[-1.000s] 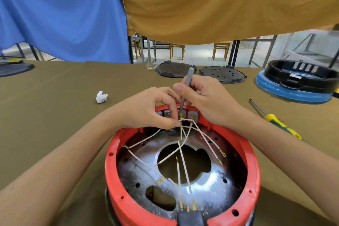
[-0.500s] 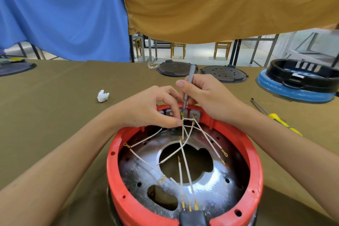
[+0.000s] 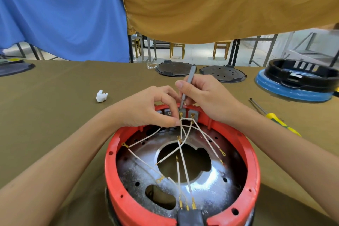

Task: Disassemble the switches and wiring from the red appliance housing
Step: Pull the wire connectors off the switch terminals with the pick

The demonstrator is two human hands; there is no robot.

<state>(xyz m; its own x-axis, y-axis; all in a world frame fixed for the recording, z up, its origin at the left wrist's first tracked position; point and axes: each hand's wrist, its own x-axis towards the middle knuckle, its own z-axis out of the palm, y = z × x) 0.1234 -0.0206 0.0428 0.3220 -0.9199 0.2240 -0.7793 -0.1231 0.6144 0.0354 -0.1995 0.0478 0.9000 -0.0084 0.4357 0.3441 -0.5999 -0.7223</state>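
Red housing (image 3: 117,154): left hand (image 3: 146,108) pinches white wires (image 3: 183,152); right hand (image 3: 205,97) grips a grey tool (image 3: 186,88), tip seemingly on a terminal. Tissue wad (image 3: 101,95) at ten o'clock, yellow screwdriver (image 3: 275,117) at two.

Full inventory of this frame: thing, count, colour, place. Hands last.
appliance housing: 1, red, near centre, open side up
metal plate: 1, silver, inside housing
wires: several, white with brass terminals, across plate
tweezers: 1, grey, tip at the switch terminals on the far rim
tissue wad: 1, white, table left
screwdriver: 1, yellow-green handle, table right
round lids: 2, black, far table edge
blue base: 1, with black ring on top, far right
table cloth: olive
curtains: blue, mustard, behind
left hand: pinches wires at far rim
right hand: holds tweezers
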